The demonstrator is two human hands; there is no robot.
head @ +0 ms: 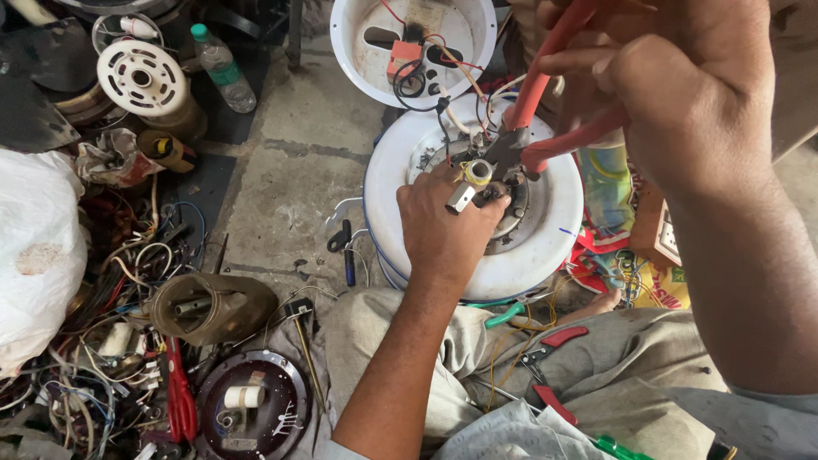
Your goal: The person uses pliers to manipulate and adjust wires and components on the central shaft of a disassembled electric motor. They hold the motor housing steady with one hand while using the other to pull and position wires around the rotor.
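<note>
1. Head view: the person sat on a concrete floor [281,183] with a round white appliance base [545,247] resting against their lap, its metal centre facing up.
2. The left hand [445,226] lay on the base's middle, fingers curled closed around a small metal part [464,196] with a yellow ring at its top; the part stuck up just past the fingertips.
3. The right hand [682,94] was held higher and nearer the camera, fingers wrapped tight round the handles of red-handled pliers [532,115]. The pliers' dark nose reached down to the yellow-ringed part and seemed to touch it; how far the nose stood apart could not be told.
4. Thin red, white and black wires ran from the base's centre up to a second white round casing [413,43] lying just beyond it, open side up.
5. On the lap lay another pair of red-handled cutters [545,366] and a green-handled tool [504,315].
6. To the left, well apart from the hands, sat a tangle of loose wires [111,341], a dark round plate [251,409] carrying a small white roll, a brownish cylindrical housing [213,307], a plastic bottle [221,68] with a green cap, and a white bag [34,255].
</note>
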